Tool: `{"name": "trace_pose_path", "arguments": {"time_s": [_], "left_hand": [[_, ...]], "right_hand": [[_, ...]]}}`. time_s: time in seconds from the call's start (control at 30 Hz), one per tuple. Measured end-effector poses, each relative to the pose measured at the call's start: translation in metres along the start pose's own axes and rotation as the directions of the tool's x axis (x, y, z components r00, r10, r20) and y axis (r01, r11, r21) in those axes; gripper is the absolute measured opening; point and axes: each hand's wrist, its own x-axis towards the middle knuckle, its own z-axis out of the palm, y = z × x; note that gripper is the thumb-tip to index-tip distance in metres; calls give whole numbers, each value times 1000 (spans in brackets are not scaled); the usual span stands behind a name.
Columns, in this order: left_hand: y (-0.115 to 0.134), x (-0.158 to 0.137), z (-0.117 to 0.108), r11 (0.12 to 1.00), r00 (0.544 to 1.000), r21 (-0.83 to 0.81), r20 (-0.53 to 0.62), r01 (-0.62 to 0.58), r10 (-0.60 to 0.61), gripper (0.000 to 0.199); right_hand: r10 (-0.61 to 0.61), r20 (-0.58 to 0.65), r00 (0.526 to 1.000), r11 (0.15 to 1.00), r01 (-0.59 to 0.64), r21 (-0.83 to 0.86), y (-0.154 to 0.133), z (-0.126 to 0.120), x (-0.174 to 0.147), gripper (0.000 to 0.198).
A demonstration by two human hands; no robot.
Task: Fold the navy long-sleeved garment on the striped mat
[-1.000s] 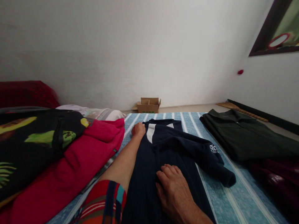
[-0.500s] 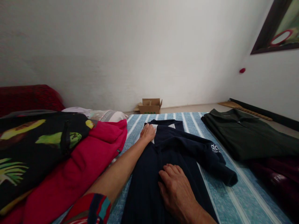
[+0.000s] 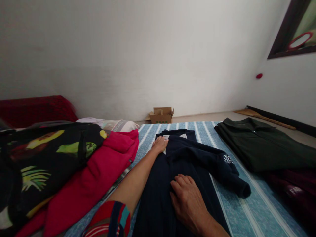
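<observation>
While both palms lie flat, nothing is gripped.
Left hand (image 3: 160, 144): spread on navy sweatshirt (image 3: 190, 161) near collar.
Right hand (image 3: 189, 200): unclenched, pressing its middle.
Sweatshirt: on striped mat (image 3: 249, 210).

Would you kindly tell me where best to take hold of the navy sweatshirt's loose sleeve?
Probably at the cuff, coming from the right: the sleeve lies slanted across the navy sweatshirt, and its end rests free on the striped sheet, clear of both hands.

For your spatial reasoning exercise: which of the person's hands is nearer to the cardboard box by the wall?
Left. The left hand rests at the navy garment's far end, toward the cardboard box; the right hand presses its nearer middle.
</observation>
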Motion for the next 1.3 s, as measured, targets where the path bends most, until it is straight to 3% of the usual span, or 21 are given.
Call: {"name": "trace_pose_path", "arguments": {"time_s": [0.23,0.33,0.6,0.77,1.3], "left_hand": [[-5,-16,-30,997,998,58,-37,-51,53,28],[4,-27,-22,995,998,82,-40,-48,51,24],[16,-54,10,984,998,169,-17,58,-56,47],[18,-56,9,975,996,205,16,85,-90,52],[24,-62,7,970,1000,241,1,28,-29,54]], "right_hand": [[-5,1,1000,1000,5,-5,-2,-2,1,12],[8,8,1000,1000,-8,3,-4,-4,2,11],[22,48,999,1000,-23,17,0,5,3,9],[27,49,998,1000,-27,8,0,5,3,10],[46,109,993,999,-46,0,-1,-5,2,13]]}}
